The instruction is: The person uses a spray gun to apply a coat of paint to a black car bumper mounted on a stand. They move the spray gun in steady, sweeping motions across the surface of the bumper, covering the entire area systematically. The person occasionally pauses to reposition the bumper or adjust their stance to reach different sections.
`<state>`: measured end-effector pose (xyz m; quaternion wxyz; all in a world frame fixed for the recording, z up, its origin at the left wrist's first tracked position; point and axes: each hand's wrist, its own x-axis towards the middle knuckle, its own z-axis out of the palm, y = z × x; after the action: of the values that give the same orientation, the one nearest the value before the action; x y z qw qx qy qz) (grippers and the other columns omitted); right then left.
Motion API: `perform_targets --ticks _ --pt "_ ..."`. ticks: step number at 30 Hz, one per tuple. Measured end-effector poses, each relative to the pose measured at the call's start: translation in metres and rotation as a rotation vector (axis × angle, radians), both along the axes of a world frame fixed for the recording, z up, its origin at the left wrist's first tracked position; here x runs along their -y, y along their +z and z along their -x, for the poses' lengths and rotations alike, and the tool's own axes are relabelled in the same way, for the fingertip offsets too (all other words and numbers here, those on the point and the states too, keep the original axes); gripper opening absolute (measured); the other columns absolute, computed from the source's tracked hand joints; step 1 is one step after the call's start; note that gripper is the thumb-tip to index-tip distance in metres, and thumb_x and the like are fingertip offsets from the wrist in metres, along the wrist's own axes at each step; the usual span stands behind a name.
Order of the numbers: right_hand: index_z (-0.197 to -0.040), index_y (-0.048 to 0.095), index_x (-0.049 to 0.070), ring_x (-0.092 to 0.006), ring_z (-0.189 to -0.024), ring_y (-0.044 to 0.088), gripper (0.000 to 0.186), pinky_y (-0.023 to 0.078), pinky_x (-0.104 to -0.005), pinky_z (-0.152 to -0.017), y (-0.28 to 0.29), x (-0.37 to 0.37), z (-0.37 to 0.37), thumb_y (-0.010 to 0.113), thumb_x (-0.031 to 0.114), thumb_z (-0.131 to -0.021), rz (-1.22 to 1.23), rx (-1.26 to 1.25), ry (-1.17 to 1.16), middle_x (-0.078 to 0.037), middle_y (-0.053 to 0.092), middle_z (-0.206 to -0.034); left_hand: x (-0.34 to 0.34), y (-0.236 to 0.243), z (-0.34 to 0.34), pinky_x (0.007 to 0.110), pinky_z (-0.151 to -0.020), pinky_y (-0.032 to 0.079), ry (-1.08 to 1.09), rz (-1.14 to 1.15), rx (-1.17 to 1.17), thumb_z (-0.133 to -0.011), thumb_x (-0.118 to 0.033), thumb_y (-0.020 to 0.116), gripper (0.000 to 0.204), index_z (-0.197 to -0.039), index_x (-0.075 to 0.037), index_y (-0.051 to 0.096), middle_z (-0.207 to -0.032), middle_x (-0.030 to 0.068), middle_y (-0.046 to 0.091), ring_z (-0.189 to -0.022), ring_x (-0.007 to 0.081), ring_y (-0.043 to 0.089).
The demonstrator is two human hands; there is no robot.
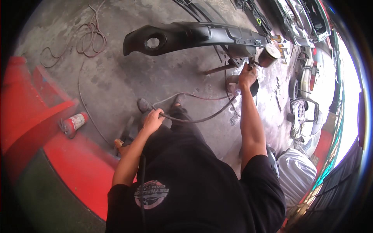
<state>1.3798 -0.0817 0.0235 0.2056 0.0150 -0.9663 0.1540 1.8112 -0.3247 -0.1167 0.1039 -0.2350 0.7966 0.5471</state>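
Spray gun (252, 62): in the right hand (248, 75), just beside the right end of the bumper; its round cup (269, 55) leans out to the right. Gap between gun and bumper cannot be judged.
Right grip: fingers closed around the gun's handle; arm stretched forward. Whether the trigger is pressed, cannot tell.
Left grip: thumb and fingers pinching the dark hose (194, 121), low in front of the body.
Hose: sags in a curve from the left hand toward the right wrist; a thinner reddish length arcs above it.
Bumper (190, 35): black, lying crosswise, raised above the floor; round opening near its left end.
Stand (219, 70): dark legs under the bumper's right half.
Container (254, 88): dark, round, partly hidden behind the right wrist.
Floor (128, 77): grey, stained; a loose hose coil (93, 39) lies toward its far left corner.
Left edge of floor: red panel (77, 167), with a red cylinder (75, 123) lying beside it.
Right edge of floor: car door (305, 112), upright or flat cannot tell; nearer the body, a silver cover (295, 171) draped over something.
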Motion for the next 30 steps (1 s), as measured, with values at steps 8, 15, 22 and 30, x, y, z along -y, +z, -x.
perform_targets --ticks 8,15,22,30 --pt "-0.109 0.068 -0.001 -0.0459 -0.082 0.07 0.024 0.054 -0.0497 -0.072 -0.056 0.075 -0.109 0.074 0.019 -0.097 0.274 0.231 0.47 -0.025 0.071 -0.088 0.028 -0.04 -0.066 0.054 -0.087 0.052 0.103 0.09 0.136 -0.086 -0.009 0.074 0.021 -0.105 -0.011 0.065 -0.1 0.0182 0.068 -0.102 0.0441 0.066" --pt "-0.123 0.07 0.005 -0.0468 -0.099 0.07 0.034 0.055 -0.0518 -0.085 -0.12 0.215 -0.214 0.073 0.019 -0.092 0.228 0.669 0.846 -0.025 0.074 -0.107 0.025 -0.032 -0.13 0.053 -0.084 0.05 0.238 0.086 0.297 -0.086 0.0 0.066 0.022 -0.104 -0.011 0.065 -0.1 0.0182 0.067 -0.102 0.0443 0.065" --pt "-0.124 0.068 0.002 -0.0439 -0.087 0.071 0.032 0.055 -0.0448 -0.081 -0.142 0.217 -0.219 0.072 0.021 -0.099 0.318 0.662 0.825 -0.027 0.073 -0.097 -0.011 -0.037 -0.155 0.051 -0.088 0.052 0.403 0.075 0.384 -0.087 0.0 0.064 0.023 -0.107 -0.011 0.065 -0.106 0.0186 0.07 -0.106 0.0429 0.066" --pt "-0.109 0.062 -0.003 -0.0328 -0.068 0.067 0.027 0.053 -0.0422 -0.064 -0.136 0.176 -0.197 0.069 0.022 -0.102 0.261 0.399 0.583 -0.021 0.069 -0.078 -0.003 -0.09 -0.167 0.051 -0.089 0.051 0.603 0.037 0.222 -0.088 0.003 0.061 0.024 -0.107 -0.011 0.064 -0.109 0.0194 0.07 -0.108 0.045 0.065"
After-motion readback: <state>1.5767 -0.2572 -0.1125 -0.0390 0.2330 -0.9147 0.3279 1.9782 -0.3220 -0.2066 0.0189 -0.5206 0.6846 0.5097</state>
